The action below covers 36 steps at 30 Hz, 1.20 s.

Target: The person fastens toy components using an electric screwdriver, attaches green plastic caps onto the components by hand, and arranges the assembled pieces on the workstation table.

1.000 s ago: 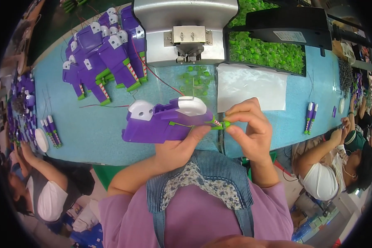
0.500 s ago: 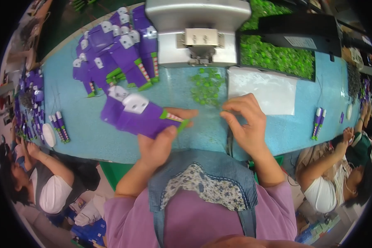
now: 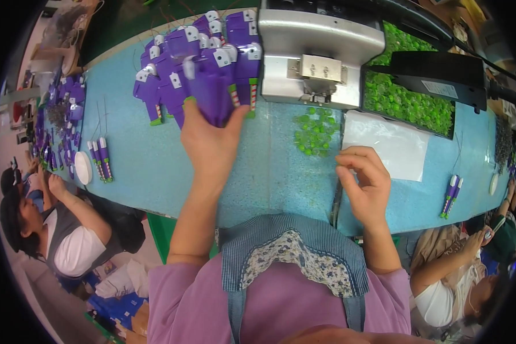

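Note:
My left hand (image 3: 211, 140) is stretched out to the far side of the blue table (image 3: 149, 172), gripping a purple toy part (image 3: 212, 92) with white and green bits. That part lies against a pile of several like purple parts (image 3: 172, 63) beside the grey machine (image 3: 315, 54). Near the table's front edge my right hand (image 3: 366, 183) hovers with thumb and fingers pinched together; whether something small is between them I cannot tell. Loose green pieces (image 3: 315, 129) lie scattered between my hands, under the machine's head.
A tray of green pieces (image 3: 407, 100) and a black cover (image 3: 441, 71) sit right of the machine, with a white sheet (image 3: 393, 143) below. Purple-white sticks (image 3: 100, 157) lie left and purple-white sticks (image 3: 452, 195) right. Other people sit at both lower sides.
My left hand has carried the purple part from in front of me up to the pile at the back left. My right hand has let go of it and stays near the front edge.

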{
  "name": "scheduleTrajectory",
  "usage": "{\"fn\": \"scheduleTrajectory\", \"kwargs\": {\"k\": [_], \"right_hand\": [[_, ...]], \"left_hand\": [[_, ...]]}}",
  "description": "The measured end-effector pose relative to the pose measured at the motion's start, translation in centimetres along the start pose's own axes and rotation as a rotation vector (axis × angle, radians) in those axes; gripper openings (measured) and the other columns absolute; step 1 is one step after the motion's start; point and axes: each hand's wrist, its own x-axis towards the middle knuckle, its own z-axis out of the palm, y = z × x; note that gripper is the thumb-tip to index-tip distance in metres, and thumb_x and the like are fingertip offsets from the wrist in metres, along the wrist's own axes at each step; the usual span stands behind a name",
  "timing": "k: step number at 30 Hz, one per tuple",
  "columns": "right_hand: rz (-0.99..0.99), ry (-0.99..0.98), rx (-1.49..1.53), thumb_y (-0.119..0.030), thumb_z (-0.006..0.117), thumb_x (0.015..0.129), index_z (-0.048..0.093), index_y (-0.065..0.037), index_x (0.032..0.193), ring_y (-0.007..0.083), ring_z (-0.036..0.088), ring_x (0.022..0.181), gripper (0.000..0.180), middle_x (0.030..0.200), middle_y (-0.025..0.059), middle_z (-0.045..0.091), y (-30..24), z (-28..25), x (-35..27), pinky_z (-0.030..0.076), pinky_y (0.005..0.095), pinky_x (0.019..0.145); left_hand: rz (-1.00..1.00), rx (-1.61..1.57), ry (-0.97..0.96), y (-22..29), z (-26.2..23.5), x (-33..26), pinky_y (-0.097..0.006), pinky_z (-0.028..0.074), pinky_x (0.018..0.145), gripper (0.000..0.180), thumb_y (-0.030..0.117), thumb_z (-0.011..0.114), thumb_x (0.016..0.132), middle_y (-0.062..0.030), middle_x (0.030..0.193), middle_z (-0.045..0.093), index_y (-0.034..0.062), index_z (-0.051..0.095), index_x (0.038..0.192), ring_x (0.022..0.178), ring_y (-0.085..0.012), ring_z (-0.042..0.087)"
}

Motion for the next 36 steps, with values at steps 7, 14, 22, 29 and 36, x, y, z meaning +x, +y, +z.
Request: {"fn": "scheduleTrajectory", "kwargs": {"k": [7,14,22,29,36], "right_hand": [[0.159,-0.008,0.741,0.012,0.063,0.08,0.061,0.004,0.1,0.0224,0.063,0.094,0.021,0.108,0.0162,0.06,-0.6,-0.3,-1.0,0.053,0.0316,0.08],[0.063,-0.006,0.951,0.009,0.065,0.08,0.062,-0.001,0.095,0.0257,0.058,0.102,0.018,0.101,0.0165,0.065,-1.6,1.6,-2.0,0.048,0.0367,0.089],[-0.105,0.012,0.45,0.002,0.075,0.073,0.066,-0.001,0.09,0.0243,0.059,0.093,0.019,0.097,0.0113,0.068,-2.3,0.7,-1.8,0.048,0.0348,0.08],[-0.176,-0.101,0.223,-0.001,0.077,0.069,0.069,0.0,0.091,0.0231,0.06,0.078,0.023,0.09,0.0105,0.066,-2.0,-1.3,-1.1,0.049,0.0306,0.066],[-0.15,-0.07,0.11,0.001,0.076,0.068,0.067,-0.001,0.088,0.0239,0.06,0.076,0.021,0.089,0.0109,0.066,-1.2,-3.1,-1.3,0.049,0.0307,0.065]], "left_hand": [[-0.485,-1.168,-0.29,2.3,-2.2,-2.8,-0.027,0.05,0.071,0.035,0.0,0.068,0.08,-0.0088,0.096,0.064,-0.0002,0.055,0.112,0.08,-0.0159,0.061],[-0.701,-1.273,-0.908,6.3,-1.7,-8.0,-0.024,0.05,0.075,0.029,0.009,0.067,0.087,-0.0036,0.099,0.065,0.0017,0.058,0.113,0.087,-0.0106,0.061],[-0.869,-1.449,-0.966,6.2,-1.8,-7.7,-0.024,0.05,0.073,0.026,0.011,0.07,0.086,-0.0016,0.097,0.063,0.0027,0.061,0.109,0.086,-0.0094,0.06],[-0.704,-1.253,-1.066,6.7,-1.7,-6.8,-0.025,0.05,0.076,0.029,0.013,0.07,0.086,-0.0038,0.1,0.064,0.0019,0.06,0.111,0.09,-0.0101,0.06],[-0.532,-1.074,-1.1,7.0,-0.4,-7.4,-0.026,0.05,0.077,0.032,0.015,0.069,0.087,-0.0043,0.102,0.064,0.0015,0.059,0.115,0.091,-0.0108,0.06]]}}
